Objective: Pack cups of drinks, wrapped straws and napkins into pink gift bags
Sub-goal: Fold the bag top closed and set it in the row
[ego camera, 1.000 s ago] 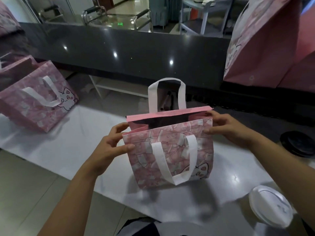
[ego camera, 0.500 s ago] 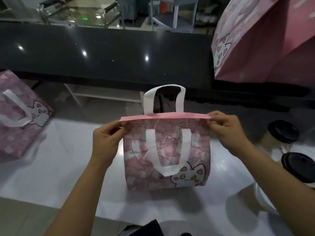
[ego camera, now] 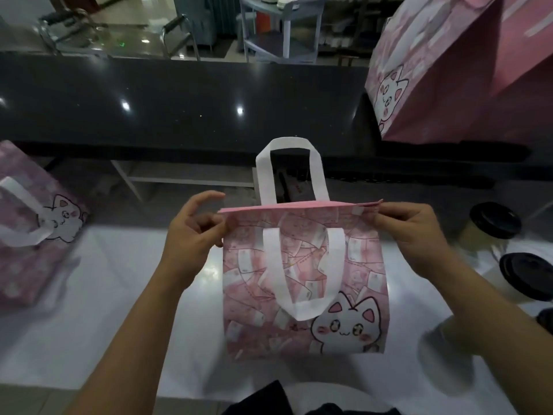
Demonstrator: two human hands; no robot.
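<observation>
A pink gift bag [ego camera: 302, 283] with a white cat print and white handles stands upright on the white table [ego camera: 119, 295] in front of me. Its top edges are pressed together into one flat pink rim. My left hand [ego camera: 191, 238] holds the bag's left side just under the top corner, with the index finger lifted clear. My right hand [ego camera: 410, 232] pinches the top right corner. What is inside the bag is hidden. Two cups with black lids [ego camera: 495, 220] [ego camera: 526, 275] stand at the right, apart from the bag.
A second pink cat bag [ego camera: 33, 235] lies at the left of the table. A larger one [ego camera: 449, 70] stands on the dark counter [ego camera: 179, 100] at the back right. Another dark lid [ego camera: 546, 320] shows at the right edge.
The bag's open mouth has been drawn shut into a flat rim. Both hands moved out to the top corners, and my left index finger has lifted off.
</observation>
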